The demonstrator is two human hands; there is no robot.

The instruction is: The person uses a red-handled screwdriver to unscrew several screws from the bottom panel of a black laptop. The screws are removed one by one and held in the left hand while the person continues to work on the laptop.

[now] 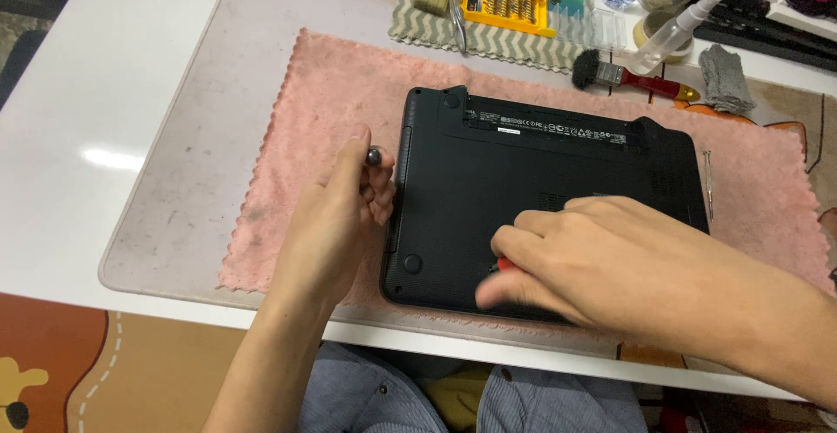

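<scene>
Left hand [336, 215]: fingers curled, thumb and forefinger pinching a small dark round metal piece [374, 156], held just off the left edge of the black plastic laptop [523, 180]. Wrist straight, forearm rising from the lower frame edge toward the laptop.

Right hand [584, 259]: fingers bent and closed around a red-handled tool [503, 265], only a sliver of red showing under the knuckles; the tip is hidden. Hand lies palm down on the laptop's underside, near its front edge, forearm coming in from the right.

The laptop lies bottom up on a pink fuzzy cloth [323, 93], which spreads out past it on all sides. The cloth rests on a grey mat over the white table [105, 93].

Beyond the laptop's far edge: a yellow plastic bit case [506, 1], a red-handled brush with black bristles [628, 75], a clear spray bottle [680, 27]. A thin metal rod [708, 184] lies just right of the laptop.
</scene>
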